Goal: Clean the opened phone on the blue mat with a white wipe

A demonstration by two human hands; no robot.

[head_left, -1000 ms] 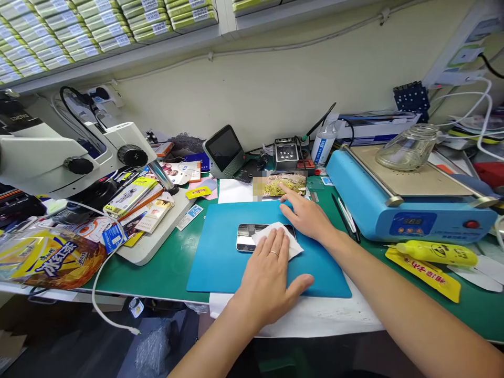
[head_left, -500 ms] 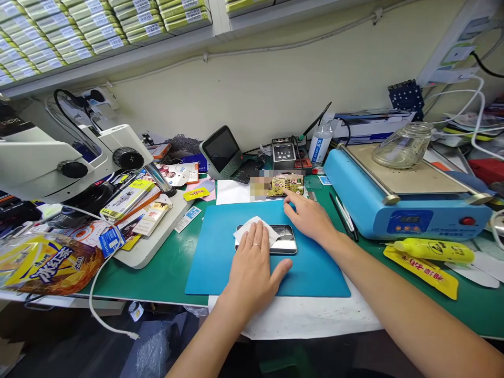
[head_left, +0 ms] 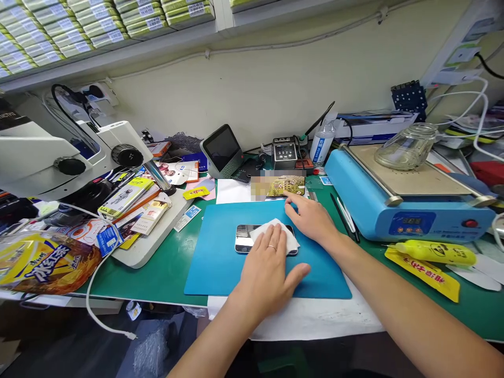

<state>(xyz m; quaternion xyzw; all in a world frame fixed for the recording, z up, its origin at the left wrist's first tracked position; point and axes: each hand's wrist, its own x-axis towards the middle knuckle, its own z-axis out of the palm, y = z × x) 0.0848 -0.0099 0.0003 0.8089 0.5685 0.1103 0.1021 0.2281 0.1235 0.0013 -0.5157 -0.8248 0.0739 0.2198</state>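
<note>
Left hand (head_left: 271, 268), open flat, has swept the cloth (head_left: 290, 240) back right across the phone (head_left: 244, 239): wiping continues. Right hand (head_left: 313, 220) rests loosely open alongside.

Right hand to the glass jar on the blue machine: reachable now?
Probably yes: the right hand lies open on the blue mat; the glass jar sits exposed atop the blue machine, only a low rail between.
</note>
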